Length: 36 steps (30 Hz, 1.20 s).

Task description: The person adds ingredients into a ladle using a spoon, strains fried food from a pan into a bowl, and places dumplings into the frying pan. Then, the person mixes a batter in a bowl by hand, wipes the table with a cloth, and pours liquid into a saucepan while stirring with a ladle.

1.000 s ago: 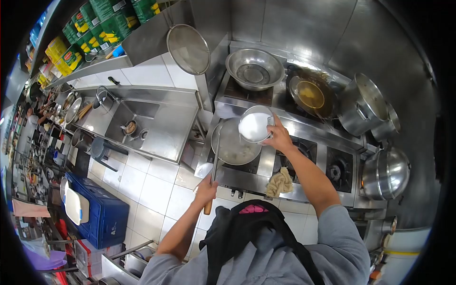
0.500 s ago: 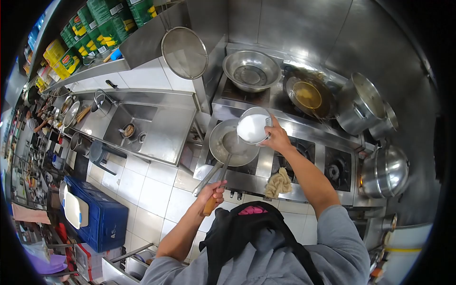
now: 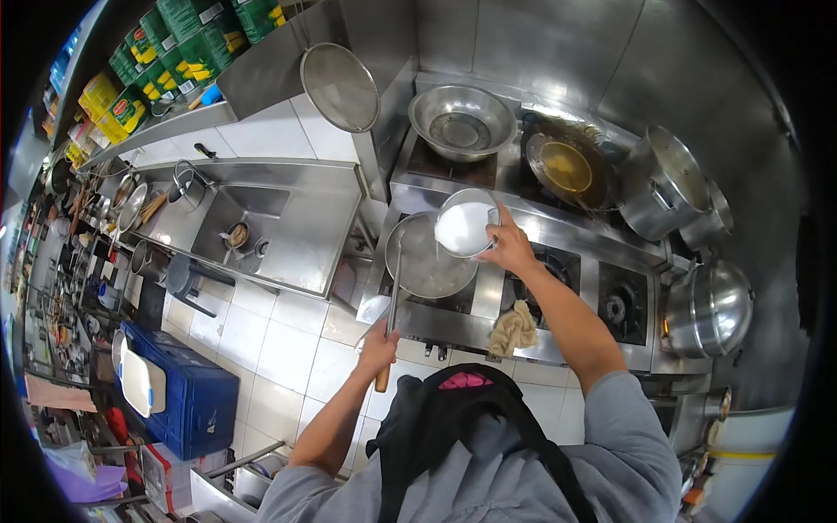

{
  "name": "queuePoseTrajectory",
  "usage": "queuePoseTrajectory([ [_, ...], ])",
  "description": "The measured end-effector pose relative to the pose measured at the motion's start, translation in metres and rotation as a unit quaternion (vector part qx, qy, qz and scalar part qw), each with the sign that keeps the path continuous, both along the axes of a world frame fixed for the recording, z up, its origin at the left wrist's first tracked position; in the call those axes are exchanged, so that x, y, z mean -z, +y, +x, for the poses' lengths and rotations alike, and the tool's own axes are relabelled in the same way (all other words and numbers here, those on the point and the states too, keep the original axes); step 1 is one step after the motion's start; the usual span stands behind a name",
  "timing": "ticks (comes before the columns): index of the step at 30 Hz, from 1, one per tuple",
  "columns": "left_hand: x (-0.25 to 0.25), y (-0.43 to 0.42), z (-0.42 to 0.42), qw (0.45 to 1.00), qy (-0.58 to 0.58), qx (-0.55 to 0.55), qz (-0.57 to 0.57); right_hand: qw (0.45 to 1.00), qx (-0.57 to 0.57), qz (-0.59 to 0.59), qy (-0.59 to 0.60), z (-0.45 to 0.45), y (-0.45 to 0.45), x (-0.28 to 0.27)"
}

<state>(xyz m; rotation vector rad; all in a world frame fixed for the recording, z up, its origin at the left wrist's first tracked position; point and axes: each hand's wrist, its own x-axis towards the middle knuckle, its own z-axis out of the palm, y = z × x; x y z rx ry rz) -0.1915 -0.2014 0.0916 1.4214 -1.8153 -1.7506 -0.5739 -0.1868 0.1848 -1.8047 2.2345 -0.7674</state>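
My left hand (image 3: 378, 347) is closed round the wooden-ended handle of a long metal ladle (image 3: 395, 292), whose far end lies inside the wide metal pan (image 3: 432, 272) on the front left burner. In my right hand (image 3: 506, 244) is a metal pot (image 3: 467, 224) of white liquid, gripped at its right side and tilted to the left over the pan's upper right part. A thin stream seems to fall from its lip. Steam blurs the pan's contents. A beige cloth (image 3: 513, 329) hangs at the stove's front edge, below my right forearm.
Behind the pan sit a metal basin (image 3: 462, 122) and a wok with yellow oil (image 3: 567, 166). Tall pots (image 3: 667, 183) and a domed steamer (image 3: 711, 309) stand right. A strainer (image 3: 341, 88) hangs above. Left are a sink (image 3: 244, 213) and a blue cooler (image 3: 196, 392).
The ladle, lower in the pan's middle half a second ago, is now at its left side with the handle more upright. The pot has stayed tilted over the pan.
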Motion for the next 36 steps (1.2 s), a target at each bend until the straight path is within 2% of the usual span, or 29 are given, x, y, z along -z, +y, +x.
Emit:
queuePoseTrajectory([
  [2, 0.023, 0.010, -0.012, 0.999, -0.007, -0.010, -0.035, 1.000, -0.004, -0.011, 0.011, 0.001, -0.001, 0.001],
  [3, 0.036, 0.014, -0.017, 0.996, 0.071, -0.025, 0.043, 0.999, -0.008, -0.020, 0.023, 0.001, 0.000, 0.001],
  [4, 0.049, 0.018, -0.021, 0.996, 0.071, -0.024, 0.044, 0.999, -0.007, -0.020, 0.024, 0.000, 0.000, 0.000],
  [5, 0.042, 0.024, -0.027, 0.973, 0.130, -0.062, 0.182, 1.000, -0.003, 0.001, 0.009, 0.000, -0.001, -0.001],
  [6, 0.027, 0.028, -0.032, 0.925, 0.185, -0.099, 0.316, 1.000, 0.002, 0.022, -0.005, 0.001, -0.002, -0.003],
  [7, 0.011, 0.030, -0.033, 0.874, 0.249, -0.109, 0.403, 1.000, 0.001, 0.022, -0.005, 0.002, -0.001, -0.005],
  [8, 0.006, 0.028, -0.031, 0.874, 0.249, -0.110, 0.403, 1.000, 0.004, 0.025, -0.006, 0.003, -0.001, -0.006],
  [10, -0.001, 0.021, -0.025, 0.714, 0.381, -0.108, 0.577, 1.000, 0.008, 0.028, -0.007, 0.003, -0.001, -0.007],
  [11, -0.013, 0.018, -0.023, 0.707, 0.396, -0.103, 0.577, 1.000, 0.005, 0.021, -0.006, 0.003, -0.001, -0.006],
  [12, -0.021, 0.015, -0.020, 0.707, 0.395, -0.102, 0.577, 1.000, 0.001, 0.013, -0.004, 0.002, -0.001, -0.005],
  [14, -0.035, 0.009, -0.013, 0.741, 0.361, -0.097, 0.559, 1.000, 0.001, 0.011, -0.003, -0.001, -0.002, 0.000],
  [15, -0.050, 0.006, -0.012, 0.780, 0.312, -0.107, 0.532, 1.000, -0.001, 0.009, -0.003, -0.002, -0.002, 0.002],
  [16, -0.065, 0.004, -0.012, 0.780, 0.311, -0.107, 0.532, 1.000, 0.000, 0.009, -0.003, -0.003, -0.002, 0.003],
  [18, -0.086, 0.001, -0.010, 0.909, 0.133, -0.083, 0.385, 1.000, 0.004, 0.018, -0.003, -0.003, -0.002, 0.004],
  [19, -0.079, -0.002, -0.007, 0.928, 0.109, -0.076, 0.347, 1.000, 0.005, 0.018, -0.004, -0.004, -0.001, 0.005],
  [20, -0.077, -0.003, -0.003, 0.928, 0.109, -0.075, 0.347, 1.000, 0.002, 0.010, -0.002, -0.003, -0.001, 0.005],
  [22, -0.074, -0.005, 0.003, 0.976, 0.028, -0.030, 0.214, 1.000, 0.001, 0.001, 0.000, -0.003, -0.001, 0.005],
  [26, -0.057, -0.002, 0.008, 0.991, 0.017, 0.001, 0.134, 1.000, 0.002, 0.007, -0.013, -0.001, 0.002, -0.002],
  [28, -0.037, 0.005, 0.002, 1.000, -0.002, 0.006, -0.010, 1.000, -0.003, 0.015, -0.012, 0.001, 0.001, -0.004],
  [29, -0.018, 0.006, -0.003, 0.997, -0.047, 0.015, -0.061, 1.000, -0.004, 0.008, -0.008, 0.002, 0.001, -0.004],
  [31, 0.020, 0.014, -0.010, 0.999, -0.020, 0.005, -0.037, 1.000, -0.005, 0.001, -0.004, 0.002, 0.001, -0.003],
  [32, 0.024, 0.018, -0.017, 1.000, 0.007, -0.002, -0.015, 1.000, -0.005, -0.002, -0.002, 0.001, 0.000, -0.001],
  [33, 0.027, 0.023, -0.023, 0.993, 0.065, -0.039, 0.094, 1.000, -0.004, -0.006, 0.000, 0.000, 0.000, 0.001],
  [34, 0.029, 0.024, -0.024, 0.993, 0.066, -0.038, 0.092, 1.000, -0.003, -0.008, 0.002, 0.000, 0.000, 0.004],
  [35, 0.015, 0.026, -0.026, 0.950, 0.159, -0.081, 0.257, 1.000, -0.012, -0.025, 0.009, 0.000, -0.001, 0.004],
  [36, 0.003, 0.026, -0.027, 0.869, 0.245, -0.120, 0.412, 0.999, -0.020, -0.042, 0.017, -0.001, -0.001, 0.004],
])
